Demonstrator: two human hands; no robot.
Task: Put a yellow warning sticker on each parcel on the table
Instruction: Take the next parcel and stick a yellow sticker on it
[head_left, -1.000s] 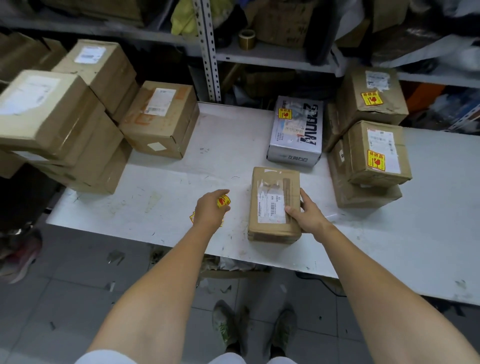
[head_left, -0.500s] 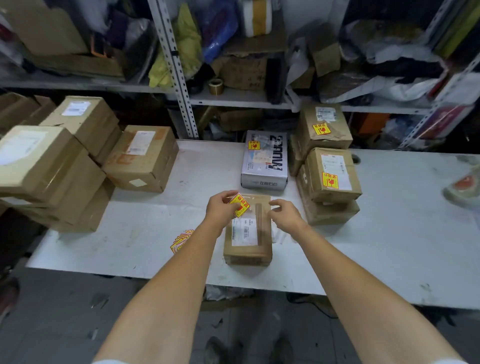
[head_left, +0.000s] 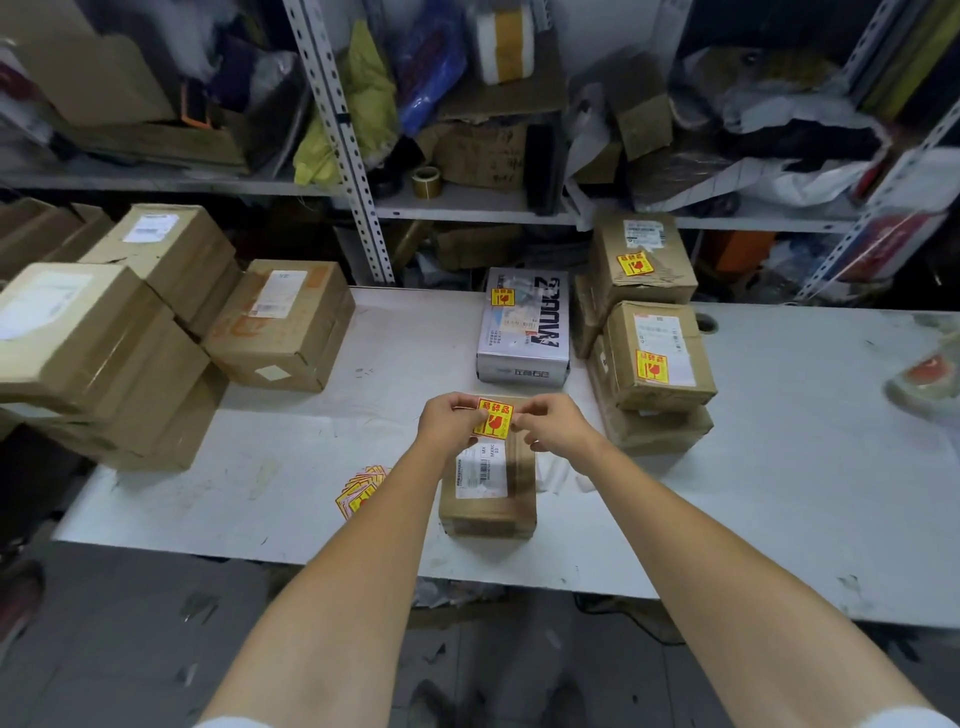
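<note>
Seemingly left hand (head_left: 449, 423), right hand (head_left: 556, 428) pinch sticker (head_left: 493, 418) edges.

Parcel storeroom or dispatch area, scuffed white worktop (head_left: 779, 467) carrying taped cardboard parcels (head_left: 280, 322) with printed shipping labels, slotted metal shelving (head_left: 340, 140) behind crammed with clutter, tape roll (head_left: 426, 181) on a shelf, pile of yellow warning stickers (head_left: 358, 491) near the front edge

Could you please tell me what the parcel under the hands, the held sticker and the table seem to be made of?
Parcel: brown cardboard, matte, with what looks like shinier tape along its top. Sticker: probably printed paper or thin film, yellow and red; I cannot tell which. Table: white board, perhaps painted or laminated, dull and scuffed with grey marks.
</note>
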